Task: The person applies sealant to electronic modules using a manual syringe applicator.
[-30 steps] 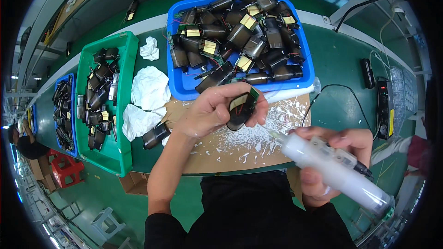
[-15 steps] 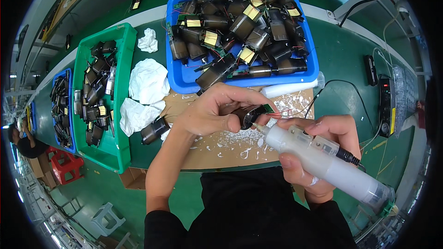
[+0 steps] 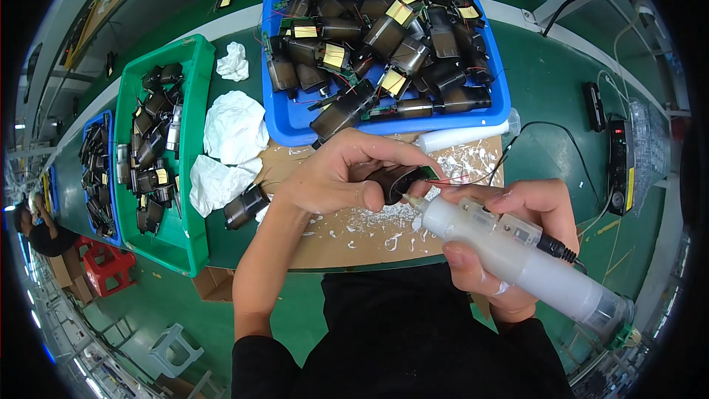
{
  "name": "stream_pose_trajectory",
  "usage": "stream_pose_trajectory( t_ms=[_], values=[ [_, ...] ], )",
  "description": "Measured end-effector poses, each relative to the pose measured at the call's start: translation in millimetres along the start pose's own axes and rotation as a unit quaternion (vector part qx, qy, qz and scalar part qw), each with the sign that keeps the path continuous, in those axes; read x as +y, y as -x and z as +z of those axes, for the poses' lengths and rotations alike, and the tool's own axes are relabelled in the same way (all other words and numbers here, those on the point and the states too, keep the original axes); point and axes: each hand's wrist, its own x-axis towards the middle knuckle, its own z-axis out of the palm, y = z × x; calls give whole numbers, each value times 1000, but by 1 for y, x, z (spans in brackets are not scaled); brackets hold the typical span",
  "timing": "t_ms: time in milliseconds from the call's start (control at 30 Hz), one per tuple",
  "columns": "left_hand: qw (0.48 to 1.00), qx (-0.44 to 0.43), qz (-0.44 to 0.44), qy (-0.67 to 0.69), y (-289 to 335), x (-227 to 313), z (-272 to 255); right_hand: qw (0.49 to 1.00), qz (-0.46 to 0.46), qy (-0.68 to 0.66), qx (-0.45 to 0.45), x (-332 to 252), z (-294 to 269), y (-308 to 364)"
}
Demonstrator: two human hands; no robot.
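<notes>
My left hand (image 3: pixel 325 177) is closed around a dark, see-through cylindrical housing (image 3: pixel 393 186), its open end turned toward me. A green circuit board (image 3: pixel 427 172) and thin red wires stick out at its right side. My right hand (image 3: pixel 548 210) grips a thick dispensing syringe (image 3: pixel 528 270) filled with white paste, with a clear switch block and a black cable on top. The syringe's nozzle (image 3: pixel 414 202) is at the housing's rim; whether it touches is too small to tell.
Cardboard (image 3: pixel 354 240) smeared with white paste lies under my hands. A blue tray (image 3: pixel 295 133) of similar housings stands behind, a green tray (image 3: pixel 198 199) to the left. White wipes (image 3: pixel 235 129), a loose housing (image 3: pixel 246 207), another white tube (image 3: pixel 458 138) and a black power box (image 3: pixel 620 170) lie around.
Both hands keep their grips. The housing has turned slightly in my left hand, and the nozzle has shifted a little along its rim. The whole view has moved slightly.
</notes>
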Motion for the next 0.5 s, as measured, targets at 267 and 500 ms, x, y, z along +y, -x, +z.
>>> stream_pose_trajectory(
  t_ms=[267,500],
  values=[
    [1000,-6,-3,2,1,2,0,999,9,35,-19,-4,-3,1],
    [1000,-19,-17,-7,1,-2,-4,998,24,38,-34,-5,-7,1]
  ],
)
